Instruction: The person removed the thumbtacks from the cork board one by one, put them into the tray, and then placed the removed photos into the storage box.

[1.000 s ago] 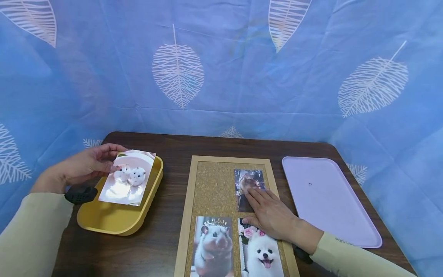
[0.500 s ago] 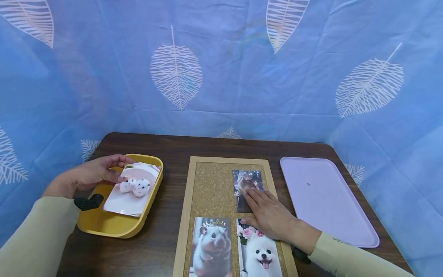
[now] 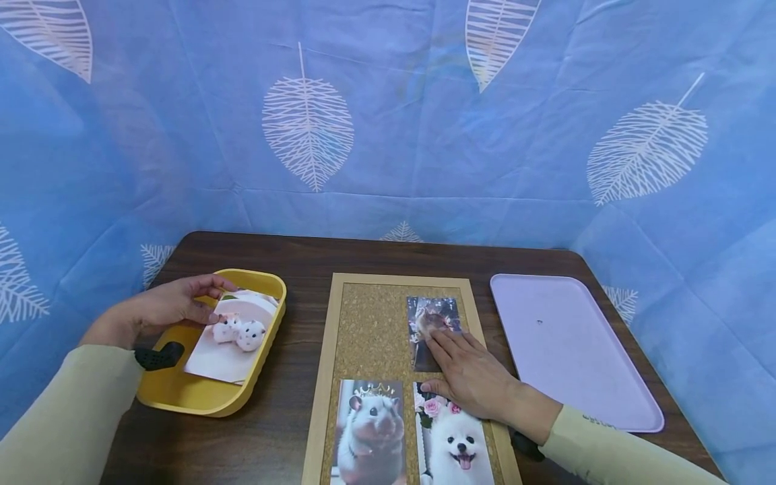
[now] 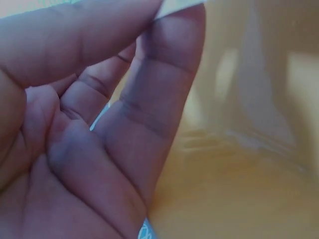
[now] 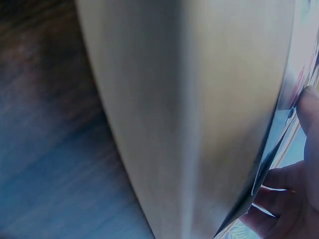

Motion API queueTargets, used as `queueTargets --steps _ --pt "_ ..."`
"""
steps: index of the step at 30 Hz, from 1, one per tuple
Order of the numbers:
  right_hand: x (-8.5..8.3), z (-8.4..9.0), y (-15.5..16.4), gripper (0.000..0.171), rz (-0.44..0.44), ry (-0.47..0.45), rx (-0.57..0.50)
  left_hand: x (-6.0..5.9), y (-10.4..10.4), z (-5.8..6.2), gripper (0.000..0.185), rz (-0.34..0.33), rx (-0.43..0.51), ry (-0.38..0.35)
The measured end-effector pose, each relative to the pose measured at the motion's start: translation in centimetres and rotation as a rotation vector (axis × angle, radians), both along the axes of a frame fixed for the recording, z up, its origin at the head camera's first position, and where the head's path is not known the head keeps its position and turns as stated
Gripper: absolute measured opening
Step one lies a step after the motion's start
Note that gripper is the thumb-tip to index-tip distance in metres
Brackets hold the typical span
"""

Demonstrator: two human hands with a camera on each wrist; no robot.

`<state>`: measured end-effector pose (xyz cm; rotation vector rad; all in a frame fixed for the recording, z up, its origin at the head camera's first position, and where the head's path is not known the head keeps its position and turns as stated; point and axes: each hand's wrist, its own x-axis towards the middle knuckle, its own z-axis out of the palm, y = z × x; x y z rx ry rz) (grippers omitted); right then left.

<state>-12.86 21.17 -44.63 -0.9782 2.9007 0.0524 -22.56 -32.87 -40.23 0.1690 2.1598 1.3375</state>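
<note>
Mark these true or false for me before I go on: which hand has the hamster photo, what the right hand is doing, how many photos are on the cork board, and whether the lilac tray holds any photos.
1. The left hand holds the photo of two white hamsters over the yellow tray. True.
2. The right hand is lifted clear of the cork board. False: its straight fingers press on the dark photo at the board's upper right.
3. Four photos lie on the cork board. False: three show; the upper left spot is bare cork.
4. The lilac tray holds no photo. True.
5. The yellow tray stands to the right of the cork board. False: it stands to its left.
</note>
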Motion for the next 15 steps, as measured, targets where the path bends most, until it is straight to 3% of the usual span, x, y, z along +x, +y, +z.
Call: queueTargets --steps 15 --pt "0.07 0.16 -0.06 0.080 0.003 0.011 0.011 0.13 0.51 0.03 0.073 0.016 -0.084 -0.016"
